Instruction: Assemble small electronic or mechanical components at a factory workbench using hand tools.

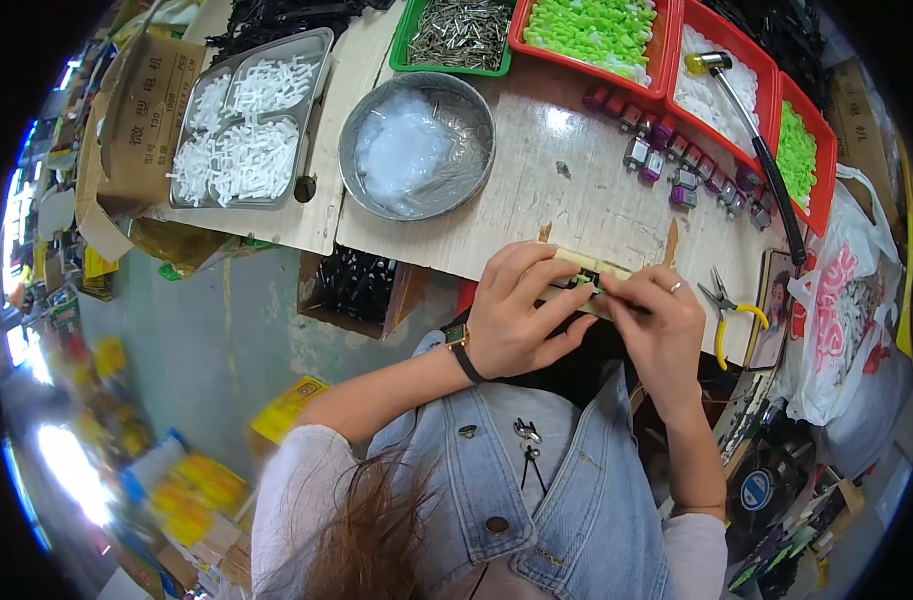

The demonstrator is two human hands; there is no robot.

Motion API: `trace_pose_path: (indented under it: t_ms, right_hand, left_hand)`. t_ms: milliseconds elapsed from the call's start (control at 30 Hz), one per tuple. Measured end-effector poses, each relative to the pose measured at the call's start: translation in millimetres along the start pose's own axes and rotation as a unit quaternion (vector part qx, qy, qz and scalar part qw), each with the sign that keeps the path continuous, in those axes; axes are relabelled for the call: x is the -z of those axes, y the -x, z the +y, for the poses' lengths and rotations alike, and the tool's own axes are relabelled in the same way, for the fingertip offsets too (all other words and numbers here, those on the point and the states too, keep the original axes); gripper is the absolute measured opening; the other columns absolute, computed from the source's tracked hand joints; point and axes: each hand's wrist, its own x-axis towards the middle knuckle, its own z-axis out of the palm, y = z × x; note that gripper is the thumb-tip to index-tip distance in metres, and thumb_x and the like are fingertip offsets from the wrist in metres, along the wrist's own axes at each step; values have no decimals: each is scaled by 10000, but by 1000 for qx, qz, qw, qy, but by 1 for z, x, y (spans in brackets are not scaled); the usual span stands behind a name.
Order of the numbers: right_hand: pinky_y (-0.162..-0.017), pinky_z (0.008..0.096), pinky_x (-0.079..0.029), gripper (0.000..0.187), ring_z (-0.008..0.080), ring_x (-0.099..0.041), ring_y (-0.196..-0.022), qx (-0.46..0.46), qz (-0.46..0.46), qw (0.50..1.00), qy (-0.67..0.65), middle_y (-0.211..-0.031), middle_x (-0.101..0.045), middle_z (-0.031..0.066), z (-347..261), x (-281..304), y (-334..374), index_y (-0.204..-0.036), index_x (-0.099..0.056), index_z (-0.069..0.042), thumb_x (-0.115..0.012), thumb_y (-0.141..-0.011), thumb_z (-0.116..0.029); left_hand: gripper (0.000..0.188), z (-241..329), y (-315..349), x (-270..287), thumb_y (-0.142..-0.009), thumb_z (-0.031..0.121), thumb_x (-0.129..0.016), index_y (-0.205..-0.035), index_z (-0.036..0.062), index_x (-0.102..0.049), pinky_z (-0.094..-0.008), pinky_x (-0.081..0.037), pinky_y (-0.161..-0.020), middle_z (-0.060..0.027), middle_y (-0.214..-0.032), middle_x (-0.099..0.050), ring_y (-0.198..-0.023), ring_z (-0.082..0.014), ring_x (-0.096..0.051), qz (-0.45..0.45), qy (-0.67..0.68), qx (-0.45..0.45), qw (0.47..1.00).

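At the front edge of the bench (532,200), the left hand (522,312) and right hand (665,325) pinched a small green-and-black part (590,281). Red bins (670,45) filled the far right corner; grey-green floor (192,335) showed left.

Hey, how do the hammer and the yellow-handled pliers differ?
The hammer is longer, with one straight black handle; the pliers are shorter, with two curved yellow handles. The hammer lies partly over a red tray; the pliers lie on the table. Both show some yellow, and neither is being held.
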Motion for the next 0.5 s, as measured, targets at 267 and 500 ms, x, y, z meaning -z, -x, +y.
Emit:
trace_pose_path:
  t_ms: [267,500]
  right_hand:
    - [-591,292,-456,204,170,-577,-630,-23,2,999,22,-719,-612,46,-15,6,-7,-843,-721,-62,-819,-679,-131]
    - [-517,272,-356,239,111,-451,-551,-136,-61,989,9,-603,-482,21,-10,6,-17,-779,-654,-21,-831,-675,-145]
  left_hand:
    - [363,-4,11,-11,-699,215,-774,-1038,128,-675,-446,-395,-979,-52,-1169,-586,-1153,-293,-488,33,-14,-12,999]
    - [379,-2,14,-8,-706,199,-774,-1064,129,-669,-438,-386,-991,-69,-1185,-581,-1147,-300,-505,55,14,3,998]
